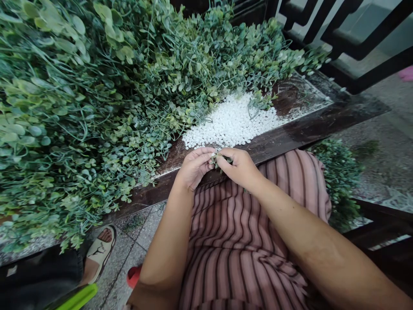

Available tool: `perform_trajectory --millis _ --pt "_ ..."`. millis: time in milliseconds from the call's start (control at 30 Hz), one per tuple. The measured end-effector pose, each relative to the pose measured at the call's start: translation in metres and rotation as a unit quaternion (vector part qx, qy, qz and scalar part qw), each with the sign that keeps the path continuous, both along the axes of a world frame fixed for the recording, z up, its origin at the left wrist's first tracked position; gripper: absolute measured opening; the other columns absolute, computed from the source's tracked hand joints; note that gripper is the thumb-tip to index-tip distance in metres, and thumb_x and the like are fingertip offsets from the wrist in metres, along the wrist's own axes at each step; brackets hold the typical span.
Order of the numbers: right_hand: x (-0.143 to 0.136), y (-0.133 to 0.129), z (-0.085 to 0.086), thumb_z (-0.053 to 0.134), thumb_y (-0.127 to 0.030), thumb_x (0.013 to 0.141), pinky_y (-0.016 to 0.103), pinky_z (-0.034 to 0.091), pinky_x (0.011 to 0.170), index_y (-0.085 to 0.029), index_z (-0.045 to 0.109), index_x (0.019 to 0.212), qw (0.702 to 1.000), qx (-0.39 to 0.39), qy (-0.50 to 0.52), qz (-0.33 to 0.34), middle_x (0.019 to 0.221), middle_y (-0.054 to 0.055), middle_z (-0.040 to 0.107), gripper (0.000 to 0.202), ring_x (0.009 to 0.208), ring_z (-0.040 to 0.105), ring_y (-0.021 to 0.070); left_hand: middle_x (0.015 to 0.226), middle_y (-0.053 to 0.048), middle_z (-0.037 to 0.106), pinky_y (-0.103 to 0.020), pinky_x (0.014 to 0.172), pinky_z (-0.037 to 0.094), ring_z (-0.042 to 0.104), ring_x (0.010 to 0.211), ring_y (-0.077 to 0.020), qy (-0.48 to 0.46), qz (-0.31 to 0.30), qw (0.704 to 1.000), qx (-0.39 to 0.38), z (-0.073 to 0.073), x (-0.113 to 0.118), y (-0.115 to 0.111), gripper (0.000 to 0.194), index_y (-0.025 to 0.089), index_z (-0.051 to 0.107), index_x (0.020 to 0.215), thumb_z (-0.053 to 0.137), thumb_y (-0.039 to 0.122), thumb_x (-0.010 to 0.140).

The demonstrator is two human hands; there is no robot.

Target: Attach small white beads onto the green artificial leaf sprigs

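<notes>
At the near edge of a dark wooden table [290, 137], my left hand [195, 167] and my right hand [237, 165] meet, fingertips nearly touching. Between them is a small green sprig [220, 160] with a white bit at its top, pinched by the fingers of both hands. Just beyond lies a spread of small white beads [232, 122], with a loose leafy sprig [259, 103] resting on its right part. A large heap of green artificial foliage [129, 94] covers the table's left and back.
Dark wooden latticework [358, 47] stands at the back right. More greenery [338, 181] sits low beside my right knee. At the lower left, another person's sandalled foot [100, 254] is on the tiled floor, near a bright green object [77, 298] and a red one [134, 275].
</notes>
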State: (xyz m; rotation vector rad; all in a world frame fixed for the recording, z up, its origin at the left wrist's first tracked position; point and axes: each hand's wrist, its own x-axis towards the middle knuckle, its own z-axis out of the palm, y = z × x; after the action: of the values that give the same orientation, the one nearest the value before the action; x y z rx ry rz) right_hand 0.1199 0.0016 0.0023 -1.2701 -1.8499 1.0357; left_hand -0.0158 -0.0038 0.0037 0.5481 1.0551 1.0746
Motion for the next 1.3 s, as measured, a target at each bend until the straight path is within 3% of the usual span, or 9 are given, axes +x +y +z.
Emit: perform_trajectory --millis 667,867,1000,1300 --pt "-0.002 0.0 -0.002 0.041 -0.026 0.074 0.023 0.029 0.057 -0.017 0.045 0.056 0.999 -0.025 0.036 -0.006 0.055 -0.002 0.041 0.02 0.057 0.039 0.0103 0.056 0.001 0.055 -0.016 0.048 0.04 0.047 0.047 -0.0037 -0.017 0.002 1.0 -0.019 0.002 0.001 0.0 0.011 0.012 0.06 0.07 0.066 0.012 0.06" --pt "-0.002 0.0 -0.002 0.041 -0.026 0.074 0.023 0.029 0.057 -0.017 0.045 0.056 0.999 -0.027 0.029 -0.009 0.055 -0.002 0.042 0.021 0.057 0.039 0.0102 0.054 0.003 0.053 -0.015 0.046 0.038 0.046 0.046 -0.0034 0.014 0.049 0.999 0.0 0.001 0.007 -0.002 0.012 0.012 0.059 0.069 0.066 0.013 0.059" --pt "-0.001 0.001 -0.001 0.041 -0.025 0.073 0.023 0.028 0.055 -0.018 0.04 0.053 0.999 -0.038 0.011 -0.022 0.053 -0.003 0.037 0.021 0.055 0.036 0.0094 0.054 0.004 0.053 -0.015 0.048 0.042 0.048 0.047 -0.0031 0.046 0.088 0.995 0.013 0.001 0.012 -0.005 0.014 0.013 0.06 0.068 0.069 0.017 0.058" --pt "0.001 0.003 -0.001 0.041 -0.026 0.071 0.023 0.025 0.053 -0.018 0.04 0.053 0.998 -0.056 0.01 -0.024 0.052 -0.004 0.034 0.019 0.054 0.034 0.009 0.059 0.002 0.059 -0.017 0.055 0.048 0.052 0.052 -0.0041 0.055 0.07 0.995 0.031 -0.002 0.009 -0.009 0.025 0.013 0.067 0.075 0.075 0.027 0.055"
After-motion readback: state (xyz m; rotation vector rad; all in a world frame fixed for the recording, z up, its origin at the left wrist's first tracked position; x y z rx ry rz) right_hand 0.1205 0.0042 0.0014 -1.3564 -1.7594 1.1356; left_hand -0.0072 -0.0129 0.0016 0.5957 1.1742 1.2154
